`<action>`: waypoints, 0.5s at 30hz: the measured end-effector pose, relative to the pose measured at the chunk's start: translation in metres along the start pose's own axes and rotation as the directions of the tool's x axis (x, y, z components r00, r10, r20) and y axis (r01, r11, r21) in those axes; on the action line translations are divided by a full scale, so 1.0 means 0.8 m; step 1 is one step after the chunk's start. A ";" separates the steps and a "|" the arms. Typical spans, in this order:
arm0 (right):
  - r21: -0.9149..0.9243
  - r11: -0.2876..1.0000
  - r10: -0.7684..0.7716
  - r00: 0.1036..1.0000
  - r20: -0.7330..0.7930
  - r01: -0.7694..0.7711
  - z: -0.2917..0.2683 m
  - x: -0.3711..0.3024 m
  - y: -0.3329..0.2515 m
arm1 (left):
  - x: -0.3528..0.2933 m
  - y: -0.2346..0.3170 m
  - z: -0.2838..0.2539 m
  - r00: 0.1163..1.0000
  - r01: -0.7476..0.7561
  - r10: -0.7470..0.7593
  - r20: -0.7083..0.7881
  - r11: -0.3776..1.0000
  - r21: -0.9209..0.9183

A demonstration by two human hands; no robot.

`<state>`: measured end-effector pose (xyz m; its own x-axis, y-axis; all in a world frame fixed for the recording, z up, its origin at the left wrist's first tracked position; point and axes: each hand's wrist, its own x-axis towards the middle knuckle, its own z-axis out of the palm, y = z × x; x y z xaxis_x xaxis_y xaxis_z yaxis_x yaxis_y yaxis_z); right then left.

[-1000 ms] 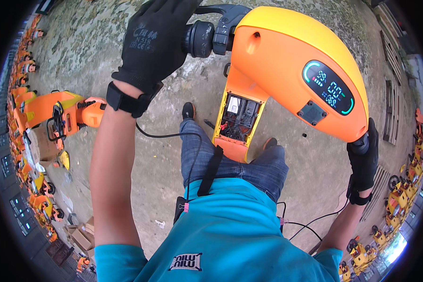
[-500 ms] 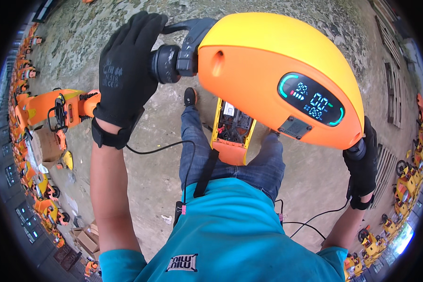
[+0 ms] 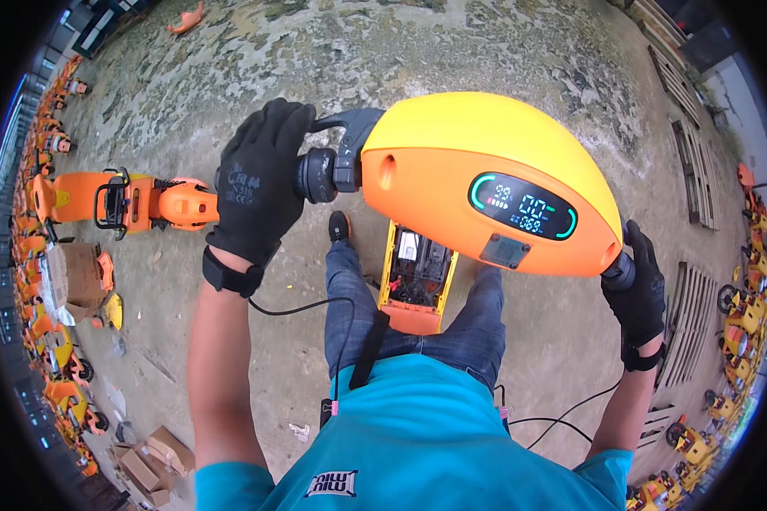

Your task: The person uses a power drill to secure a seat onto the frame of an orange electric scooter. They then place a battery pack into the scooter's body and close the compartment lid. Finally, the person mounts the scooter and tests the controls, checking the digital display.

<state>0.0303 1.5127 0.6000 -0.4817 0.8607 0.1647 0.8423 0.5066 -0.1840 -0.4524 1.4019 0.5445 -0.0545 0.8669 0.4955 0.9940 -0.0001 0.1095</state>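
In front of me is the yellow and orange handlebar housing (image 3: 477, 128) of an electric scooter, its oval display (image 3: 522, 206) lit. My left hand (image 3: 262, 183), in a black glove, is closed around the left handlebar grip (image 3: 318, 175), beside a black brake lever (image 3: 349, 136). My right hand (image 3: 639, 298), gloved too, is wrapped round the right handlebar grip (image 3: 619, 271), partly hidden by the housing. The right end of the bar sits nearer to me than the left. Between my legs shows the scooter's uncovered body compartment (image 3: 422, 268), with wiring and dark parts inside.
Another orange scooter (image 3: 136, 204) stands at the left. Rows of yellow and orange scooters line both sides. Wooden pallets (image 3: 692, 319) lie at the right. Cardboard boxes (image 3: 153, 464) are on the left, and an orange panel (image 3: 187, 19) lies far off on the concrete floor.
The handlebar housing sits lower in the picture and its slant has eased a little. The surroundings have shifted down as well. Both hands keep their hold on the grips.
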 end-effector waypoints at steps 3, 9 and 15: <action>-0.034 0.999 -0.032 0.998 -0.053 0.030 0.006 -0.020 -0.008 | -0.024 0.001 -0.004 1.000 0.031 -0.031 -0.001 0.999 -0.023; -0.111 0.992 -0.073 0.991 -0.115 0.060 0.014 -0.044 -0.011 | -0.050 -0.002 -0.010 1.000 0.021 -0.021 -0.009 1.000 -0.015; -0.151 0.989 -0.023 0.993 -0.112 0.006 0.016 -0.065 -0.028 | -0.070 -0.002 -0.018 0.999 0.043 -0.043 0.012 0.999 -0.024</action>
<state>0.0335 1.4569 0.5834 -0.4712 0.8376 0.2765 0.8661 0.4987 -0.0348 -0.4521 1.3460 0.5289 -0.0960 0.8722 0.4797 0.9881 0.0254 0.1516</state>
